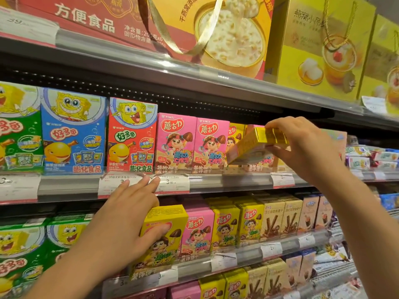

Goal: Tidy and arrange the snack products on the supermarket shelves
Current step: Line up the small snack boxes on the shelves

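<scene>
My right hand (302,143) grips a yellow snack box (250,145), tilted, in front of the middle shelf's row, just right of two upright pink boxes (192,143). My left hand (131,214) holds another yellow box (164,240) at the left end of the lower shelf's row; the thumb lies across its front and the fingers reach over its top toward the price rail (172,182). Beside it stand a pink box (197,231) and more yellow boxes (237,223).
Green, blue and red cartoon snack boxes (75,130) fill the left of the middle shelf. Large gift boxes (319,46) stand on the top shelf. Chocolate stick boxes (280,216) line the lower shelf's right. Further boxes sit on the bottom shelf (248,283).
</scene>
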### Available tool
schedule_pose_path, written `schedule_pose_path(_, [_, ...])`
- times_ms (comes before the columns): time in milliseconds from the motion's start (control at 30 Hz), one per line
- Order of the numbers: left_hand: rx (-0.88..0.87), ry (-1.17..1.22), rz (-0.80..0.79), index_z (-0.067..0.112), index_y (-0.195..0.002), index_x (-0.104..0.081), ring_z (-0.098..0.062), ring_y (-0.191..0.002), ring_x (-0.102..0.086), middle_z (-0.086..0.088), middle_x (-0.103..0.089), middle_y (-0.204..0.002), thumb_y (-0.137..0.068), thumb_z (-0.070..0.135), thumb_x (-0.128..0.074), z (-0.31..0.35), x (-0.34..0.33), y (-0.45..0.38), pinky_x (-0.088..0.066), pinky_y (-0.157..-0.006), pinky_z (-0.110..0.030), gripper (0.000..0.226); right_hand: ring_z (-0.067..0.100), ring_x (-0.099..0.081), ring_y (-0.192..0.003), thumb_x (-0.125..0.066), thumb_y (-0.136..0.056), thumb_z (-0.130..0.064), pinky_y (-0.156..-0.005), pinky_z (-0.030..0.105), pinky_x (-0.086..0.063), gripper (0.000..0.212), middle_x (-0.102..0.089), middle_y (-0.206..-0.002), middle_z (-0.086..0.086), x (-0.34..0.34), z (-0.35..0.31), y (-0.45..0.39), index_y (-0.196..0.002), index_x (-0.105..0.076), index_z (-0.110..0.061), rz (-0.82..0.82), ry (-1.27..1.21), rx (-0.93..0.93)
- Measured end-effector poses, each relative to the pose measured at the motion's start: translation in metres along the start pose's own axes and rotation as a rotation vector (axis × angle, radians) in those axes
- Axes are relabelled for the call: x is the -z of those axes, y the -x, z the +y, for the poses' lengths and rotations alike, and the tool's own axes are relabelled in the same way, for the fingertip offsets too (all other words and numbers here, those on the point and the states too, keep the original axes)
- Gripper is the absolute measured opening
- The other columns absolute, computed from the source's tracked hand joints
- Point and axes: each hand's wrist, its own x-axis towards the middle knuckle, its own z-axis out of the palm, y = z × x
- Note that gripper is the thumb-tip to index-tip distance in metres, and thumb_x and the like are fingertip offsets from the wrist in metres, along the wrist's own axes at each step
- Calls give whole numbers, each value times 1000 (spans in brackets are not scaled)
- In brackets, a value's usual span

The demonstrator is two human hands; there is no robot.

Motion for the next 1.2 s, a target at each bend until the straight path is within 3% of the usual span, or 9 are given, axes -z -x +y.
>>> schedule_pose_path(133, [46, 32, 6, 43, -112, -54, -1, -151, -15, 20, -23, -161, -85, 86, -23, 1, 0, 0, 0, -123, -30, 59, 27, -59, -111, -80, -82, -23, -78, 41, -53, 49, -67, -121, 4, -3, -2, -6, -127, -60, -20, -29, 26, 4])
schedule_pose_path(400, [46, 4, 66, 41, -104, -57, -10, -144, -38, 12, -45, -154, -90, 81, -30, 5, -4, -2, -13, -120, -35, 51, 22, -59, -105, -78, -86, -23, -76, 31, -39, 45, -67, -116, -3, -3, 3, -19, -128, -61, -23, -93, -63, -13])
schedule_pose_path(533, [52, 13, 68, 40, -106, -60, -9, -144, -37, 14, -44, -154, -90, 82, -31, 4, -5, -1, -14, -119, -35, 53, 14, -52, -96, -76, -88, -24, -75, 31, -37, 43, -65, -110, -6, -3, 7, -26, -129, -61, -27, -142, -108, -51])
schedule_pose_path(733, [61, 31, 78, 42, -109, -59, -3, -146, -30, 19, -38, -156, -89, 84, -30, 4, -5, 0, -8, -121, -31, 54, 21, -55, -89, -77, -88, -25, -70, 33, -40, 45, -64, -98, -5, -6, 14, -30, -129, -60, -28, -198, -104, -66])
schedule_pose_path(1000, [54, -1, 70, 40, -106, -61, -9, -143, -39, 13, -46, -153, -91, 80, -35, 5, -5, -1, -14, -118, -32, 50, 25, -70, -97, -74, -90, -27, -77, 46, -61, 45, -69, -126, 1, -13, 24, -64, -126, -49, -34, -336, -186, -48])
schedule_pose_path(1200, [37, -1, 81, 39, -107, -60, -10, -143, -41, 13, -47, -152, -92, 77, -38, 4, -4, 1, -17, -117, -35, 46, 19, -65, -97, -75, -90, -21, -71, 31, -54, 35, -66, -127, -2, -22, 22, -79, -119, -57, -30, -393, -255, -37])
